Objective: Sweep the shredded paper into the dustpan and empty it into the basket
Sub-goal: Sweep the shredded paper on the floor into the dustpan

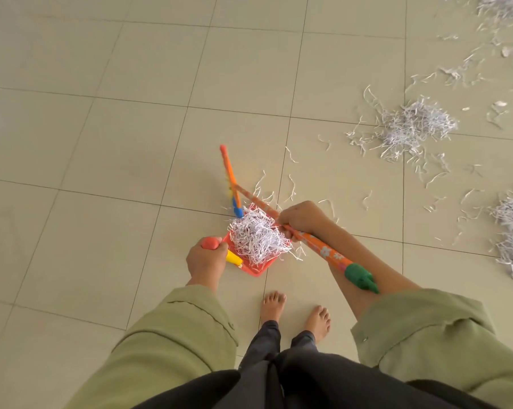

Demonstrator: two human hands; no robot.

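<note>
Shredded paper filled the dustpan, its handle gripped by the left hand; the right hand gripped the broom.

Pale tiled floor with scattered shredded paper and bare feet.

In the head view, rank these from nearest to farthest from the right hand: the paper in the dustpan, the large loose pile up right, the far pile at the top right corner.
From the right hand:
1. Paper in the dustpan, just left.
2. Large loose pile, up right.
3. Far pile, top right corner.
</note>
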